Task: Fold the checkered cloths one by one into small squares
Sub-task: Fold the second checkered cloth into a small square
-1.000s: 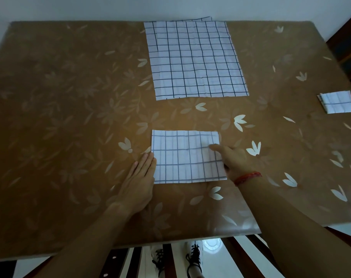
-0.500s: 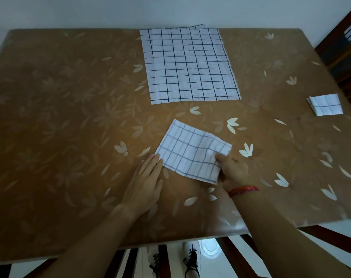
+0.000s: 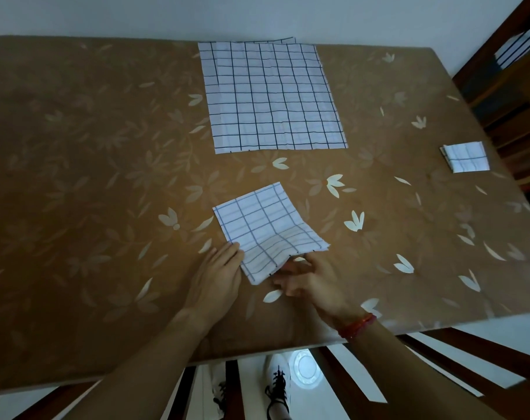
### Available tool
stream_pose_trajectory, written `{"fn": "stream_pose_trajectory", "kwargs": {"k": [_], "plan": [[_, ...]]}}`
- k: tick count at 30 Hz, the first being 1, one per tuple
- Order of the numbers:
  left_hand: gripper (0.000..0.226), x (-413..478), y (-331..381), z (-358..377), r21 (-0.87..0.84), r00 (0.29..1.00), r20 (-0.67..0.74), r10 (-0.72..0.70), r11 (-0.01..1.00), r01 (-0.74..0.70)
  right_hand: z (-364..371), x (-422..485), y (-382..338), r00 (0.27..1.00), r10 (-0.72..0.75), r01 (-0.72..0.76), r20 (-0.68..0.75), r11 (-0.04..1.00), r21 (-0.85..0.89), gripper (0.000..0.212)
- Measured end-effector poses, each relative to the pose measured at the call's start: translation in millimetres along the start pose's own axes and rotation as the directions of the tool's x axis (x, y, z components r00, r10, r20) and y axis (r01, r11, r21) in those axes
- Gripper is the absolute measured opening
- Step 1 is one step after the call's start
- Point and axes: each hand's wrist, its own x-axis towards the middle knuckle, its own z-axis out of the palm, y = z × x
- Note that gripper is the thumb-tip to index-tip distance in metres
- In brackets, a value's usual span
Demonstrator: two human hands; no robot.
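A half-folded checkered cloth (image 3: 263, 225) lies turned at an angle near the table's front middle. My left hand (image 3: 216, 280) rests flat with its fingertips on the cloth's near left corner. My right hand (image 3: 310, 281) has its fingers under the cloth's near right edge, which is lifted off the table. A stack of unfolded checkered cloths (image 3: 272, 95) lies flat at the far middle. One small folded cloth square (image 3: 466, 156) sits at the right edge.
The table (image 3: 91, 177) has a brown cover with pale leaf prints. A dark wooden chair (image 3: 506, 80) stands at the far right. Chair slats and my shoes (image 3: 275, 389) show below the table's front edge.
The cloth has been rotated from square-on to diagonal. My right hand has slid from on top of it to under its near right edge, lifting that edge. My left hand stayed at the left corner.
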Motion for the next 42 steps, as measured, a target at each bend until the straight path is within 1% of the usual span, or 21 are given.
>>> {"fn": "stream_pose_trajectory", "kwargs": {"k": [1,3,6,8,10,11,14,16,17,20,23,24,26,28,30,31,33,35,38,42], "plan": [[0.034,-1.4,-0.7,-1.3,-0.002,1.0,-0.01,0.006,1.0,-0.006,-4.4,-0.8,4.3,0.999,-0.045,0.044,-0.012,0.995,-0.088,0.051],[0.034,-4.9,-2.8,-4.1,-0.011,1.0,-0.018,0.015,1.0,-0.016,-13.8,-0.3,12.0,0.99,-0.134,0.116,-0.049,0.955,-0.273,0.051],[0.037,-14.9,-11.4,-5.5,-0.065,0.999,0.007,0.037,0.997,-0.037,-22.9,0.4,16.2,0.968,-0.227,0.176,-0.105,0.916,-0.36,0.05],[0.04,-23.1,-18.6,-6.6,-0.098,0.998,0.031,0.053,0.994,-0.05,-24.2,-0.9,13.4,0.938,-0.318,0.213,-0.14,0.845,-0.49,0.045],[0.044,-31.1,-24.1,-10.0,-0.118,0.996,0.054,0.069,0.991,-0.062,-26.1,-1.0,13.2,0.913,-0.374,0.209,-0.161,0.77,-0.603,0.051],[0.047,-34.6,-25.9,-12.3,-0.129,0.995,0.064,0.076,0.989,-0.068,-26.3,-1.3,13.6,0.907,-0.398,0.22,-0.14,0.728,-0.649,0.053],[0.047,-43.8,-27.4,-17.5,-0.157,0.995,0.066,0.07,0.986,-0.059,-26.1,-3.1,19.8,0.844,-0.536,0.351,0.031,0.507,-0.787,0.04],[0.044,-48.7,-28.2,-16.3,-0.153,0.997,0.029,0.071,0.986,-0.066,-27.4,1.2,24.9,0.817,-0.568,0.386,0.098,0.414,-0.824,0.028],[0.041,-50.2,-28.9,-15.1,-0.141,0.997,0.002,0.077,0.987,-0.076,-29.1,4.7,28.4,0.824,-0.556,0.377,0.11,0.393,-0.839,0.023],[0.029,-50.6,-30.2,-11.8,-0.085,0.991,-0.086,0.102,0.99,-0.11,-31.2,12.4,34.0,0.877,-0.467,0.316,0.11,0.391,-0.864,0.022],[0.02,-47.8,-29.5,-11.6,-0.043,0.984,-0.134,0.114,0.992,-0.12,-26.6,7.4,28.6,0.909,-0.412,0.284,0.068,0.49,-0.824,0.03],[0.019,-46.9,-30.1,-11.6,-0.042,0.985,-0.138,0.101,0.993,-0.108,-25.4,6.5,26.7,0.9,-0.431,0.292,0.071,0.472,-0.832,0.03],[0.018,-45.3,-31.5,-11.3,-0.06,0.99,-0.136,0.044,0.997,-0.052,-25.7,6.9,22.6,0.893,-0.44,0.309,0.093,0.449,-0.838,0.025],[0.015,-42.5,-31.8,-12.3,-0.089,0.989,-0.147,-0.03,0.996,0.017,-27.1,12.6,20.6,0.9,-0.427,0.285,0.083,0.433,-0.856,0.02],[0.022,-38.6,-29.9,-13.7,-0.117,0.981,-0.161,-0.106,0.989,0.087,-25.5,18.4,19.0,0.919,-0.395,0.205,-0.011,0.499,-0.842,0.014],[0.026,-36.2,-29.1,-14.7,-0.133,0.977,-0.166,-0.137,0.984,0.115,-23.9,20.8,18.0,0.923,-0.378,0.158,-0.067,0.533,-0.831,0.016],[0.024,-31.3,-29.0,-16.2,-0.167,0.968,-0.16,-0.192,0.972,0.165,-19.9,24.9,15.2,0.92,-0.366,0.103,-0.138,0.567,-0.817,0.02],[0.019,-26.8,-31.3,-14.8,-0.191,0.962,-0.141,-0.233,0.96,0.205,-17.0,29.4,12.3,0.919,-0.36,0.091,-0.164,0.595,-0.799,0.022],[0.013,-21.4,-32.8,-13.7,-0.182,0.955,-0.13,-0.266,0.953,0.241,-14.2,37.2,9.4,0.919,-0.354,0.083,-0.172,0.6,-0.795,0.031],[0.016,-18.6,-34.6,-12.3,-0.122,0.952,-0.113,-0.283,0.955,0.269,-12.3,46.6,10.9,0.918,-0.338,0.051,-0.209,0.621,-0.782,0.035]]}}
